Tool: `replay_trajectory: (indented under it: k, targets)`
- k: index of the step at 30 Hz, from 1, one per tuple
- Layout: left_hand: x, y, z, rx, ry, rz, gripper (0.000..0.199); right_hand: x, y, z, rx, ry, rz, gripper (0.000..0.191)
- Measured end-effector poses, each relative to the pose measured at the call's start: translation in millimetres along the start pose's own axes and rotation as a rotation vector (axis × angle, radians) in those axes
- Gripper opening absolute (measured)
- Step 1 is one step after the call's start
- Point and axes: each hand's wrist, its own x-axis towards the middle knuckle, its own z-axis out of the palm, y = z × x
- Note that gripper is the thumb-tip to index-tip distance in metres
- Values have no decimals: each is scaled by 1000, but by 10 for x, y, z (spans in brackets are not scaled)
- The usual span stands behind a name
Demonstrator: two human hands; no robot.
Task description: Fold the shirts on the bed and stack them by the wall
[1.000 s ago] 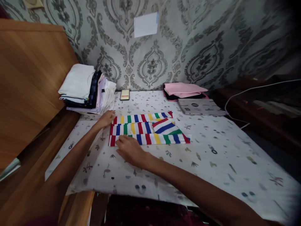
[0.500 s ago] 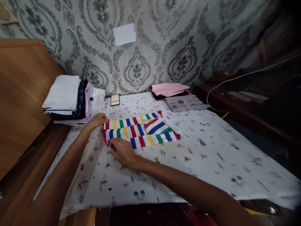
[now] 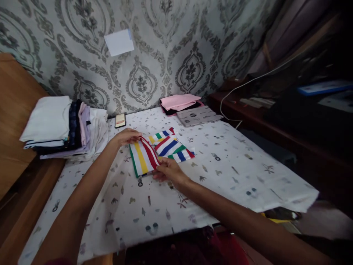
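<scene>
A striped garment (image 3: 142,156) in red, yellow, green, blue and white lies on a table covered with a white printed cloth (image 3: 154,191). Its left end is turned over toward the right, and the red-edged hem crosses the middle of the garment. My left hand (image 3: 127,137) pinches the far corner of that turned-over end. At the near corner, my right hand (image 3: 171,171) grips the same hem between thumb and fingers. The garment's right part lies flat, with a diagonally striped piece on top.
A stack of folded clothes (image 3: 46,117) stands at the left beside a wooden panel (image 3: 16,121). A phone (image 3: 120,120) lies near the wall. Folded pink cloth (image 3: 180,102) and a grey printed packet (image 3: 198,115) are at the back right. A white cable (image 3: 224,103) trails along there.
Both hands have lifted the garment's left end and carried it rightward, doubling it over. The view has swung to the right.
</scene>
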Motion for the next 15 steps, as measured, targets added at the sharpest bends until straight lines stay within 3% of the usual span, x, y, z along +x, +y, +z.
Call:
replay_trajectory:
  k: [5, 10, 15]
  targets:
    - [167, -96, 103, 267, -109, 49, 28, -1, -44, -65, 23, -26, 74, 17]
    - [275, -122, 101, 395, -3, 138, 22, -3, -57, -87, 5, -54, 82, 16]
    - [381, -171, 197, 490, 58, 251, 25, -3, -54, -87, -44, 4, 70, 17]
